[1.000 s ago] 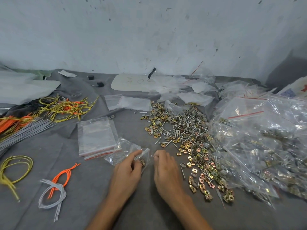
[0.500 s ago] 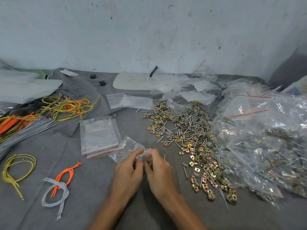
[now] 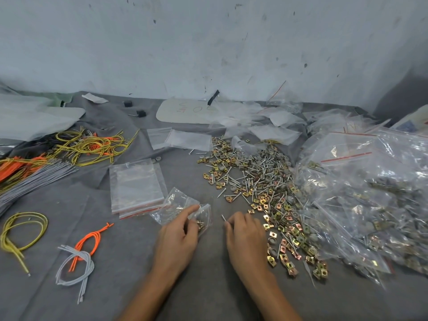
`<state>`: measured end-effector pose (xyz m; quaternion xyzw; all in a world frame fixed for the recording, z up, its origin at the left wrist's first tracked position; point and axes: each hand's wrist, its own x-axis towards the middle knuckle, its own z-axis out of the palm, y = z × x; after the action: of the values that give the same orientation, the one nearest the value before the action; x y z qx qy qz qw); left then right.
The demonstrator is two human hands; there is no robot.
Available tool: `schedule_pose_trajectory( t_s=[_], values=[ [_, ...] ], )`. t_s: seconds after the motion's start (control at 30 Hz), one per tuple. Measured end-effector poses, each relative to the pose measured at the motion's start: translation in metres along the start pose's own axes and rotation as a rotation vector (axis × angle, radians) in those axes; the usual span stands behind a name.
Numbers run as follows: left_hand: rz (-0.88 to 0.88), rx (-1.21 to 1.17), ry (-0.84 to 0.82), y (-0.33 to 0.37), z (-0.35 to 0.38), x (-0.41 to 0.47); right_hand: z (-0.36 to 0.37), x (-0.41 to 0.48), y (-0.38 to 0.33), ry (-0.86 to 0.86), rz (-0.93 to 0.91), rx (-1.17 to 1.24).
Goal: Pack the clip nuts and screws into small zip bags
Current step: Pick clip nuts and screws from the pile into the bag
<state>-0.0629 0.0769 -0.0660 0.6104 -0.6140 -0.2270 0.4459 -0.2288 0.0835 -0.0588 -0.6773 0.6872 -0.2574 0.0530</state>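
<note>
Plastic zip bag, one, in left grip, one screw pinched in right grip

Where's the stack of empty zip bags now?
Head view, left of centre: the stack of empty zip bags lies on the grey cloth, just left of the small bag the left hand holds.

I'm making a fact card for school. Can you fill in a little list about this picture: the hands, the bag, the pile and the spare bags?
Left hand: holds the small zip bag
Right hand: pinches one screw beside that bag
Inside the bag: a few clip nuts
Loose pile: clip nuts and screws mixed, right of the hands
Spare bags: empty stack, left of the held bag
Far right: big clear bags with hardware inside
</note>
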Motion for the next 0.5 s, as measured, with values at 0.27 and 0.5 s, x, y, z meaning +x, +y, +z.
schedule_pose_trajectory(
  t_s=[0.27,0.5],
  values=[
    [-0.014,0.025,-0.028,0.002,-0.001,-0.001,-0.003,-0.011,-0.009,0.003,-0.109,0.274],
    [0.01,0.021,-0.017,0.004,-0.001,-0.001,0.015,-0.008,-0.034,-0.032,-0.167,0.248]
  ],
)
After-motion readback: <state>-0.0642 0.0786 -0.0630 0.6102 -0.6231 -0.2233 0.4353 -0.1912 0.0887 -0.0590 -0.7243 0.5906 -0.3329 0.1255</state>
